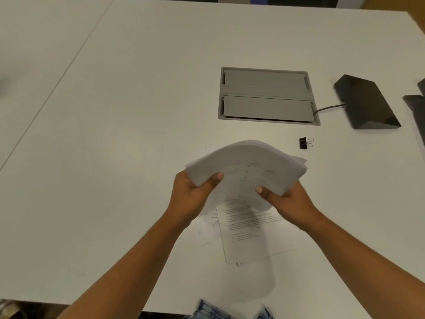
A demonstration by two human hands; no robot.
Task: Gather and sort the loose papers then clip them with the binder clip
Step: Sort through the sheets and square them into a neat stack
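Observation:
A thick stack of white papers (247, 168) is held above the white table (115, 157), blurred and bowed upward. My left hand (192, 195) grips its left near corner, thumb on top. My right hand (286, 199) grips the right near edge, thumb on top. Under the stack, two or three loose printed sheets (248, 236) lie on the table, overlapping and skewed. A black binder clip (305, 142) with silver handles lies on the table beyond the stack to the right, apart from both hands.
A grey cable hatch (266, 95) is set into the table beyond the papers. A black wedge-shaped device (365, 103) with a cable sits at the right. More dark objects (417, 107) lie at the right edge. The table's near edge runs along the bottom.

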